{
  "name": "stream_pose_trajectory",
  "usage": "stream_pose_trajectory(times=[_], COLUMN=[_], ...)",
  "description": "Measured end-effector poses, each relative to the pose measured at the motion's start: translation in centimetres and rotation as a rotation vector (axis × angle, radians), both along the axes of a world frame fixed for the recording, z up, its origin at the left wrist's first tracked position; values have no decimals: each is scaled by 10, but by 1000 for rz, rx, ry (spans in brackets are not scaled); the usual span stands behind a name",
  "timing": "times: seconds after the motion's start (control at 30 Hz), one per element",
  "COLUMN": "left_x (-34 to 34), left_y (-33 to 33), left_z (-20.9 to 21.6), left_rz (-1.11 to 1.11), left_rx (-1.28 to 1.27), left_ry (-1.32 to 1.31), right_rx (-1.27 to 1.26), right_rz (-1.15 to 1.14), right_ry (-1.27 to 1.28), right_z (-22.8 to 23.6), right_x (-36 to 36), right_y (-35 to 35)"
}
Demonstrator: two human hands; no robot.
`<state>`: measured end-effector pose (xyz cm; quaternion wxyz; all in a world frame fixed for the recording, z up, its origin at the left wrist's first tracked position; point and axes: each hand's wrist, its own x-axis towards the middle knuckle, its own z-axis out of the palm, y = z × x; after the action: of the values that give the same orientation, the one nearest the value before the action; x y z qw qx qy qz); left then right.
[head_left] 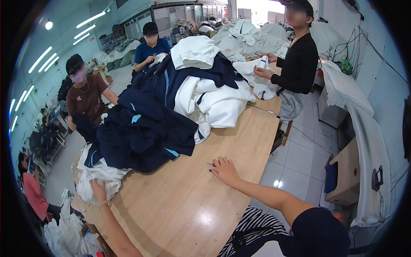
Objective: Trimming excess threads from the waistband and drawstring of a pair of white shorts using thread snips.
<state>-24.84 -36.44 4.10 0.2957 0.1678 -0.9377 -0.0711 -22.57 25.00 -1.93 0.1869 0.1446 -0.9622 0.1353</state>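
Note:
My left hand is at the left edge of the table, its fingers closed on a crumpled white garment. That garment lies partly beneath a heap of navy garments with light blue trim. Farther right, my right hand rests low on the wooden tabletop. A thin, pointed metal tool juts out from under its fingers; the rest of the tool is hidden by the hand. Several white garments are stacked beside and on top of the navy ones, beyond my right hand.
Across the table a person in black handles a white garment. A person in blue and a person in brown work along the far left side. White cloth piles stand behind. A cloth-covered bench lines the right wall.

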Motion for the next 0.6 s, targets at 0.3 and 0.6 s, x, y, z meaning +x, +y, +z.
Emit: stream_pose_trajectory(times=[0.3, 0.6], left_x=[18, 118], left_y=[77, 123], left_z=[172, 383], left_rz=[71, 144], left_rx=[-422, -581], left_ry=[471, 531], right_rx=[-10, 32], right_rz=[-6, 41], right_ry=[1, 87], right_z=[-6, -15], right_x=[-2, -7], right_y=[-1, 8])
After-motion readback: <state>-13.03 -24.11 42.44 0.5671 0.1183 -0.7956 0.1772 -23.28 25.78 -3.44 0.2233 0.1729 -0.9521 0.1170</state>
